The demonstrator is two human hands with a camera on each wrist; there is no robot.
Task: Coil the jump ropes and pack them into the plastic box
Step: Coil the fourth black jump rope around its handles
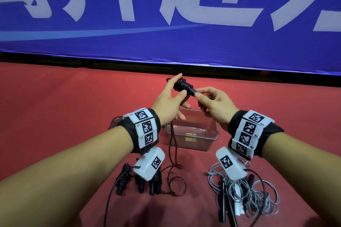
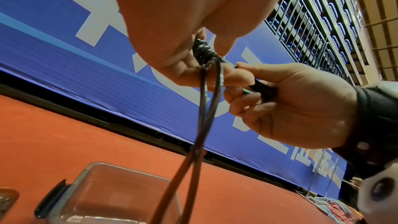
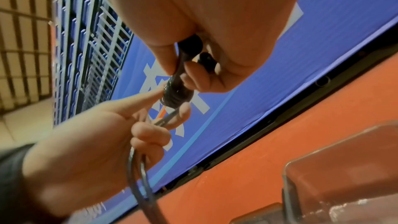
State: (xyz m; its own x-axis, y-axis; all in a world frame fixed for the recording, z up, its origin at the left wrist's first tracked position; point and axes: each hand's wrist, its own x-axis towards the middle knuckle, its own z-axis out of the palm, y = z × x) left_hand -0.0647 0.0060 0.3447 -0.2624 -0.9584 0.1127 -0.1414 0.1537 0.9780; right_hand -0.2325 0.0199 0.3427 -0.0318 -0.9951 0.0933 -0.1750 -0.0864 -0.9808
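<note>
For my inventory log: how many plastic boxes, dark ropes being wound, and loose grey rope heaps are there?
plastic box: 1
dark rope, being wound: 1
grey rope heap: 1 (the ropes within it cannot be counted)
Total: 3

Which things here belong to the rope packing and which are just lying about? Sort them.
Job:
- black rope handles, cord wound round them, held by left hand and right hand
- clear plastic box
- coiled black ropes
- tangled grey ropes

Lying about:
- blue banner
- red cloth

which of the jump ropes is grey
The tangled grey rope bundle on the near right of the red table; the others, held or lying left, are black.
</note>
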